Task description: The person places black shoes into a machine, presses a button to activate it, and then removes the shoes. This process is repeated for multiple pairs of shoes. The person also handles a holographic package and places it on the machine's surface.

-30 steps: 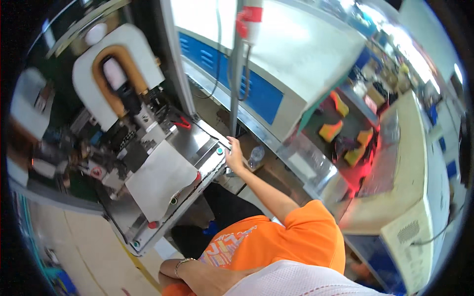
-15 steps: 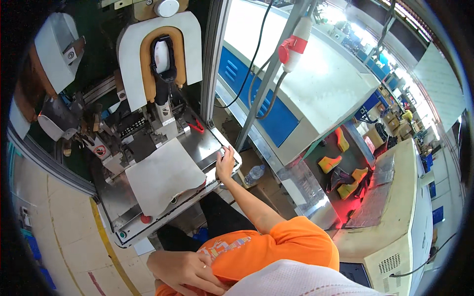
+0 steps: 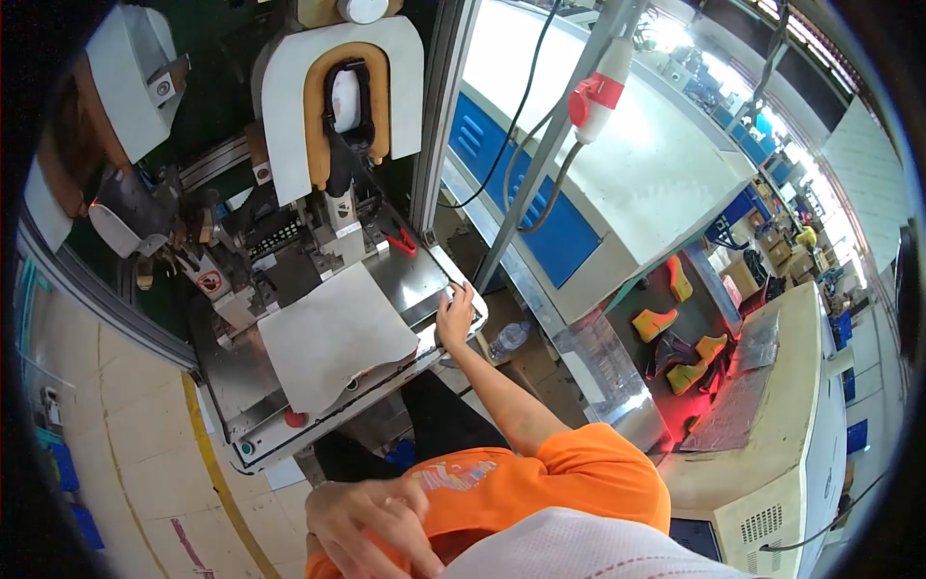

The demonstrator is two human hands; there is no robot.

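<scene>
- White and flat, the sheet [image 3: 336, 333] lies askew on the machine's metal surface [image 3: 386, 287], its lower edge reaching the front rim.
- Fingers bent a little and slightly parted, the right hand [image 3: 455, 317] rests on the right front corner of that surface; it grips nothing visible, and whatever sits beneath the fingertips is hidden.
- Blurred, the left hand [image 3: 371, 521] hangs in front of the orange shirt [image 3: 569, 478], fingers loosely curled and apart, with nothing seen in it; whether it touches the cloth, I cannot tell.
- Near the sheet's lower left corner sits a red button [image 3: 294, 418], and at the surface's left front corner a green button [image 3: 247, 448].
- Behind the sheet stands an upright white U-shaped plate [image 3: 287, 145] with a tan U-shaped pad [image 3: 316, 106] inside its curve; a dark piece with a white middle [image 3: 345, 99] sits within the pad.
- Toward the back right of the surface is a red handle [image 3: 403, 241].
- Just beyond the right hand, lower down, lies a clear bottle [image 3: 509, 340].
- Farther right, yellow and orange shoe-shaped pieces [image 3: 654, 323] lie on a dark bed under reddish light.
</scene>
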